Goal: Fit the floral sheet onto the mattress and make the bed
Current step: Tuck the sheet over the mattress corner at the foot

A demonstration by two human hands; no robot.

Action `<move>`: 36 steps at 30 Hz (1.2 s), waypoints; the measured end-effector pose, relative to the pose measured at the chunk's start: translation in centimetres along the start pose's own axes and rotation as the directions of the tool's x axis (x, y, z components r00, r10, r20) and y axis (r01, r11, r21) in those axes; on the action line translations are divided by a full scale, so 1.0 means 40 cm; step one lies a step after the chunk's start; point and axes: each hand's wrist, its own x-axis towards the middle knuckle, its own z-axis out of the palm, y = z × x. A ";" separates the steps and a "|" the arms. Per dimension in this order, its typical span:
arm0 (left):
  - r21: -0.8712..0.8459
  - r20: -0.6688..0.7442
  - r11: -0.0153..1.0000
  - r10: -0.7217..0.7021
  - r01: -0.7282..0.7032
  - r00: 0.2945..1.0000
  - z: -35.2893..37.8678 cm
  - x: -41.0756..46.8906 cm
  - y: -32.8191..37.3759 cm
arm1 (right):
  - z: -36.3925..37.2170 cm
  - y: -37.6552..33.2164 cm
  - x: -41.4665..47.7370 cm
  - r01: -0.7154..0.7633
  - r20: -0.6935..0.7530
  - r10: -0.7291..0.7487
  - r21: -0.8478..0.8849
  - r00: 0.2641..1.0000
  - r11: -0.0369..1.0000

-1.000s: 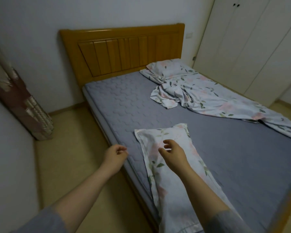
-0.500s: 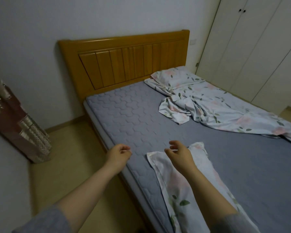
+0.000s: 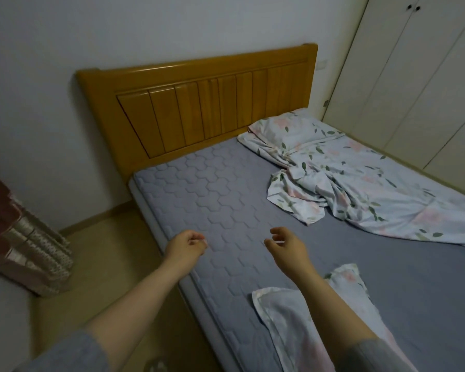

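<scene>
The floral sheet (image 3: 365,189) lies bunched and rumpled across the right half of the grey quilted mattress (image 3: 212,200), trailing toward the right edge. A floral pillow (image 3: 290,127) sits at the head, partly under the sheet. A second floral pillow (image 3: 287,323) lies flat near me, partly hidden by my right forearm. My left hand (image 3: 184,247) hovers over the mattress's left edge, fingers loosely curled, holding nothing. My right hand (image 3: 286,247) hangs above the bare mattress, fingers relaxed and empty.
A wooden headboard (image 3: 199,98) stands against the wall. White wardrobe doors (image 3: 414,76) line the right side close to the bed. A patterned curtain (image 3: 21,237) hangs at the left. Beige floor (image 3: 113,264) runs along the bed's left side.
The view has moved forward toward the headboard, so the near pillow has dropped lower in frame. Both hands have advanced past that pillow over bare mattress, still empty.
</scene>
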 end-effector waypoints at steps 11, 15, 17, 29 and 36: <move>0.066 0.185 0.998 -0.022 0.010 0.983 -0.234 0.533 0.026 | 0.254 -0.206 0.342 -0.157 -0.081 0.158 0.010 0.984 0.987; 0.074 0.229 0.997 0.002 -0.020 0.974 -0.262 0.692 0.066 | 0.297 -0.238 0.433 -0.248 -0.107 0.245 -0.008 0.963 0.969; 0.083 0.271 0.996 0.000 -0.024 0.963 -0.250 0.747 0.070 | 0.306 -0.238 0.478 -0.291 -0.124 0.287 -0.020 0.950 0.956; 0.222 0.413 0.972 -0.023 -0.077 0.910 -0.066 1.180 0.138 | 0.348 -0.085 0.926 -0.447 -0.166 0.427 -0.109 0.889 0.888; 0.277 0.477 0.959 -0.086 -0.057 0.875 0.148 1.479 0.069 | 0.369 0.152 1.235 -0.529 -0.130 0.513 -0.249 0.849 0.811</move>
